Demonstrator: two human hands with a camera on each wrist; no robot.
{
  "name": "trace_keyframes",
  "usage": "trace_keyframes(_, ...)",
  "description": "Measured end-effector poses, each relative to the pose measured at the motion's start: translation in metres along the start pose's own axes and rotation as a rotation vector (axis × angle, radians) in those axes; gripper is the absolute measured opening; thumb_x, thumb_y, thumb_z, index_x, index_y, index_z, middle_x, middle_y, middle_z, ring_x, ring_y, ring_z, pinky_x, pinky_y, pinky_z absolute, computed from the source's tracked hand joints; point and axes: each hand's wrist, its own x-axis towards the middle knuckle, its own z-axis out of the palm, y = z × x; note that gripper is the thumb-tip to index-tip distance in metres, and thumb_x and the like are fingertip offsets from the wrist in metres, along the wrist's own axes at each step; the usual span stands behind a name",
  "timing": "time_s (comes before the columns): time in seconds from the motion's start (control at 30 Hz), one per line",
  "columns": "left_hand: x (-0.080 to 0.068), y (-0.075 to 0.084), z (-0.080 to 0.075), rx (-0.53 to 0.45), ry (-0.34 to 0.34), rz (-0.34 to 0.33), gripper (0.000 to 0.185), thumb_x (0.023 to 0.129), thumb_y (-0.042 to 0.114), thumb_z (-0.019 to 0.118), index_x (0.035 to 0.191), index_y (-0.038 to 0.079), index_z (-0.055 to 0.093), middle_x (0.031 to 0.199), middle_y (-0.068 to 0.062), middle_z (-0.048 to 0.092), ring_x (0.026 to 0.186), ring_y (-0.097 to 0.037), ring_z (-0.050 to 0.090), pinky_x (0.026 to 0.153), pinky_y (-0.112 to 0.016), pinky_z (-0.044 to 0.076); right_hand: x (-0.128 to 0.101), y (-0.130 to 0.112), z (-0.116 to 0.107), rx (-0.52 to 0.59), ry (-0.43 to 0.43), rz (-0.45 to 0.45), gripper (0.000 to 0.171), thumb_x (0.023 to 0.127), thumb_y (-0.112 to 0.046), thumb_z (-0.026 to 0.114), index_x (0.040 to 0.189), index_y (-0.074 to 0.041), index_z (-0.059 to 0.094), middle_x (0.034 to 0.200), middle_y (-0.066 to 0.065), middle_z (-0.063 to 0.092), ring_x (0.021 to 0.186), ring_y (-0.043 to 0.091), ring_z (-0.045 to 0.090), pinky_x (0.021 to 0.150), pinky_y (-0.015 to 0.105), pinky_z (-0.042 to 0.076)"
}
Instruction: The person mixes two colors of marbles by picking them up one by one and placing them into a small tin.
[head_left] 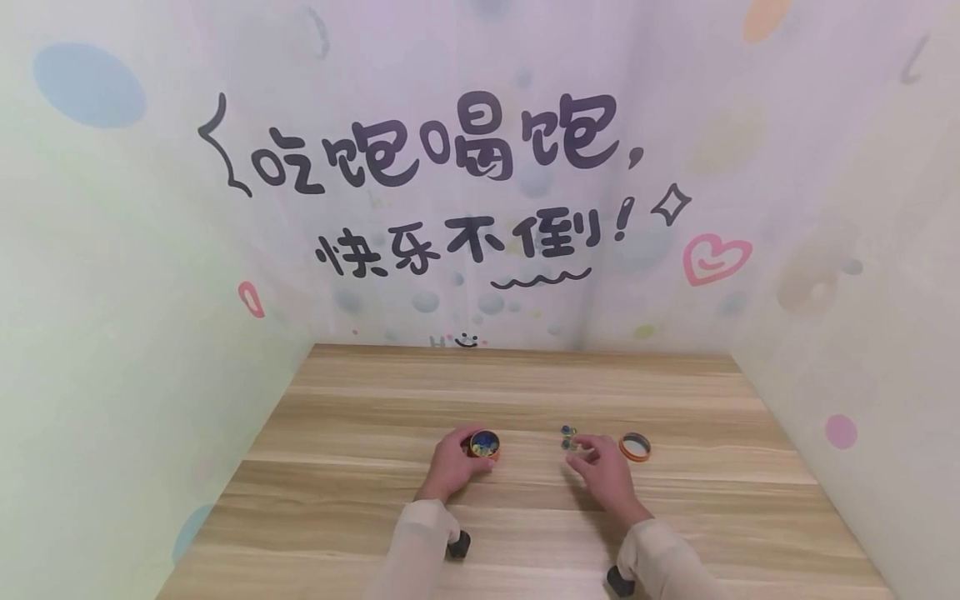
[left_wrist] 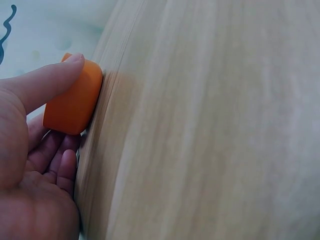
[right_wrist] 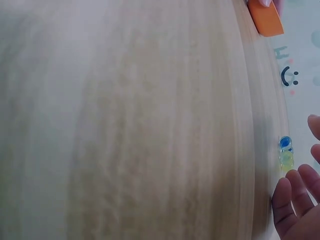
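Note:
My left hand (head_left: 452, 463) grips a small round orange container (left_wrist: 75, 107), thumb on its near side and fingers around the back. It stands upright on the table, its top uncovered, with several blue and yellow glass marbles (head_left: 484, 442) inside. To the right, a few loose marbles (head_left: 566, 432) lie close together on the wood. My right hand (head_left: 606, 473) is just beside them, fingers loosely bent and thumb apart. In the right wrist view, its fingertips are right by the clear blue and yellow marbles (right_wrist: 286, 143), with nothing held.
An orange-rimmed round lid (head_left: 637, 457) lies on the table just right of my right hand. The wood-grain table (head_left: 360, 392) meets a white printed backdrop (head_left: 480, 308) with black lettering at the back, and pale walls rise on both sides.

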Motion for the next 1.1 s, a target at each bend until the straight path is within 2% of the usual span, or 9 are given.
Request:
trace_keyframes(0.43, 0.002, -0.004, 0.0, 0.009, 0.003, 0.014, 0.062, 0.072, 0.01, 0.085, 0.128, 0.001, 0.059, 0.126, -0.016, 0.06, 0.117, -0.034, 0.054, 0.1, -0.05, 0.04, 0.007, 0.003, 0.002, -0.051, -0.008, 0.023, 0.036, 0.082, -0.013, 0.077, 0.115, -0.004, 0.067, 0.105, 0.013, 0.061, 0.088, 0.025, 0.06, 0.069, 0.038, 0.051)
trace_keyframes(0.67, 0.001, -0.004, 0.0, 0.017, 0.001, 0.015, 0.061, 0.072, 0.011, 0.086, 0.126, 0.002, 0.06, 0.124, -0.015, 0.061, 0.116, -0.034, 0.055, 0.1, -0.05, 0.041, 0.012, 0.004, 0.005, -0.103, -0.044, 0.07, 0.037, 0.083, -0.015, 0.076, 0.117, -0.006, 0.066, 0.108, 0.012, 0.06, 0.092, 0.025, 0.06, 0.072, 0.04, 0.052)
trace_keyframes(1.1, 0.001, -0.003, 0.0, 0.02, 0.005, 0.009, 0.061, 0.072, 0.011, 0.086, 0.126, 0.003, 0.06, 0.125, -0.016, 0.06, 0.116, -0.035, 0.054, 0.1, -0.052, 0.04, 0.015, 0.003, 0.005, -0.16, -0.066, 0.089, 0.038, 0.083, -0.016, 0.077, 0.118, -0.005, 0.067, 0.103, 0.009, 0.058, 0.086, 0.022, 0.056, 0.07, 0.039, 0.048)
